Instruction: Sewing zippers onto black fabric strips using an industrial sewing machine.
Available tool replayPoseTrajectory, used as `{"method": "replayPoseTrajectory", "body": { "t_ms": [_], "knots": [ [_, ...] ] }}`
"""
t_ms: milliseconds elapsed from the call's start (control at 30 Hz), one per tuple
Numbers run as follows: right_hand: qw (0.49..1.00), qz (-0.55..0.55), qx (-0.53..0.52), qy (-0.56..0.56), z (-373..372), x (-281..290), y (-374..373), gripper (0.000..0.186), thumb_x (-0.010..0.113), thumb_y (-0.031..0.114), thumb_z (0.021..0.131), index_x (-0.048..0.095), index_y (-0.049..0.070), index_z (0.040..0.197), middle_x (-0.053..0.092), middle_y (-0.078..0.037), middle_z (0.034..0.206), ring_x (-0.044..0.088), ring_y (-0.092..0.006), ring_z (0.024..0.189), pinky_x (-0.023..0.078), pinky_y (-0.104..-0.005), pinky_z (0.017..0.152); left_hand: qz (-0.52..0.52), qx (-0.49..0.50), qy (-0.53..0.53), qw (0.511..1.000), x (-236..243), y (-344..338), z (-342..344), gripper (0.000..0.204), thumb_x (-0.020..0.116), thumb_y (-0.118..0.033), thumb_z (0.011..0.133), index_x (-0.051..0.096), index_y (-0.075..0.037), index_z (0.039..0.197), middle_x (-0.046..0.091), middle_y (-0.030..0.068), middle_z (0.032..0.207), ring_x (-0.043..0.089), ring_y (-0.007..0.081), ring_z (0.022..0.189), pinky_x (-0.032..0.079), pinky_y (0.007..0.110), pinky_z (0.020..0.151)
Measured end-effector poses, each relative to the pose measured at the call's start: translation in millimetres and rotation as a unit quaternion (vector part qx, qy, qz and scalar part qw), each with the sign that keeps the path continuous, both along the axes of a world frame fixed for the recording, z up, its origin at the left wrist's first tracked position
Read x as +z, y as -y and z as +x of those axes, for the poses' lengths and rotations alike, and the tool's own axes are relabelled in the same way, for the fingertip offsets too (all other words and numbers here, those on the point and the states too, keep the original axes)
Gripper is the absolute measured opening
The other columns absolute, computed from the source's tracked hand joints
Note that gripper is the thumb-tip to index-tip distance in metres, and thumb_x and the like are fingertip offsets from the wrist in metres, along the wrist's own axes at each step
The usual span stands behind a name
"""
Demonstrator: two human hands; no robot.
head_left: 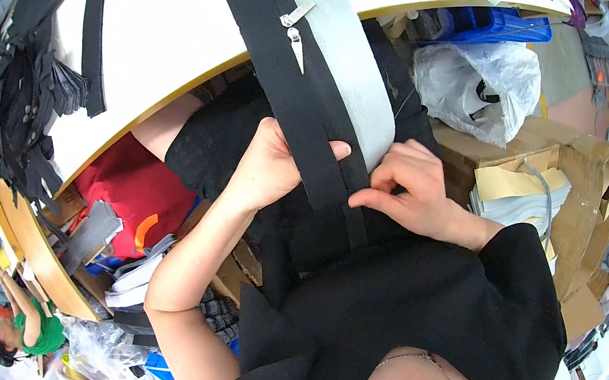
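Head view gives me the white worktop [159,45] curving across the upper half of the frame, its yellow edge bending from the left rim toward the upper right. Below it, filling the lower middle, I see black cloth [389,312] spread over the lap. From the top centre a long zipper strip [307,109], black tape on the left and pale grey tape on the right, hangs off the worktop's edge down into the centre of the frame, where both of my hands meet it. Its metal slider [293,31] sits high on the strip, just above the worktop's edge, pull tab pointing down.

At the left rim a heap of black straps [24,100] lies on the worktop. On the right, below the worktop, I see a crumpled clear plastic bag [477,92] over brown cardboard boxes [562,187].

My left hand [269,168] is closed on the black tape from the left, thumb laid across its front at mid-frame. My right hand [409,188] sits just right of and slightly below it, fingers curled, thumb and forefinger pinching the strip where the black and grey tapes meet.
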State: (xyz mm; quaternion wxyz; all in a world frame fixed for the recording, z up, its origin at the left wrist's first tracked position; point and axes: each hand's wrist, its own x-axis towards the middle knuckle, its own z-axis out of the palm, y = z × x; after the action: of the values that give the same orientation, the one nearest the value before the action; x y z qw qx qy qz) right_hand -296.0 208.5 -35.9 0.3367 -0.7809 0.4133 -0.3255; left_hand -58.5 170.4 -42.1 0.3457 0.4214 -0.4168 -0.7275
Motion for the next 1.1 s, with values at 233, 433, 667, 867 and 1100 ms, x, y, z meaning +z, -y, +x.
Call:
{"method": "replayPoseTrajectory", "body": {
  "t_ms": [233,433,667,867,1100],
  "knots": [
    [0.943,-0.325,0.028,-0.069,-7,-8,2,0.031,0.084,0.026,0.081,0.075,0.016,0.109,0.069,-0.001,0.119,0.063,-0.0197,0.107,0.047,-0.0339,0.083,0.002,0.006,0.003,1.0,5,-1,-3,0.013,0.083,-0.01,0.092,0.079,-0.002,0.1,0.077,0.0005,0.09,0.067,0.0054,0.08,0.056,0.025,0.071],
    [0.924,-0.368,0.068,-0.078,-9,-4,13,0.02,0.072,0.017,0.085,0.08,0.013,0.103,0.076,-0.001,0.118,0.068,-0.0184,0.108,0.045,-0.0304,0.083,0.076,-0.021,-0.013,0.997,13,4,7,0.023,0.079,-0.024,0.098,0.076,-0.001,0.099,0.077,0.0033,0.087,0.071,0.0087,0.08,0.059,0.025,0.068],
    [0.916,-0.383,0.097,-0.065,-10,4,18,0.022,0.074,0.016,0.081,0.081,0.01,0.101,0.077,-0.002,0.114,0.069,-0.0176,0.103,0.045,-0.0298,0.081,0.097,0.056,0.03,0.993,26,23,5,0.038,0.076,-0.036,0.099,0.07,0.001,0.092,0.072,0.0092,0.082,0.075,0.0181,0.072,0.066,0.032,0.061],
    [0.921,-0.366,0.114,-0.061,-10,9,20,0.022,0.074,0.017,0.085,0.08,0.011,0.105,0.077,-0.002,0.114,0.069,-0.0164,0.102,0.044,-0.0294,0.081,0.091,0.057,0.047,0.993,26,32,6,0.029,0.084,-0.019,0.092,0.069,-0.003,0.074,0.068,0.0055,0.065,0.07,0.0128,0.056,0.06,0.026,0.05],
    [0.92,-0.369,0.122,-0.054,-6,4,22,0.02,0.074,0.016,0.086,0.079,0.011,0.104,0.078,-0.003,0.113,0.07,-0.0162,0.099,0.046,-0.0296,0.084,0.094,0.042,0.039,0.994,28,35,13,0.029,0.083,-0.022,0.093,0.072,-0.001,0.076,0.071,0.0087,0.066,0.072,0.0153,0.058,0.06,0.027,0.053]
  ]
}}
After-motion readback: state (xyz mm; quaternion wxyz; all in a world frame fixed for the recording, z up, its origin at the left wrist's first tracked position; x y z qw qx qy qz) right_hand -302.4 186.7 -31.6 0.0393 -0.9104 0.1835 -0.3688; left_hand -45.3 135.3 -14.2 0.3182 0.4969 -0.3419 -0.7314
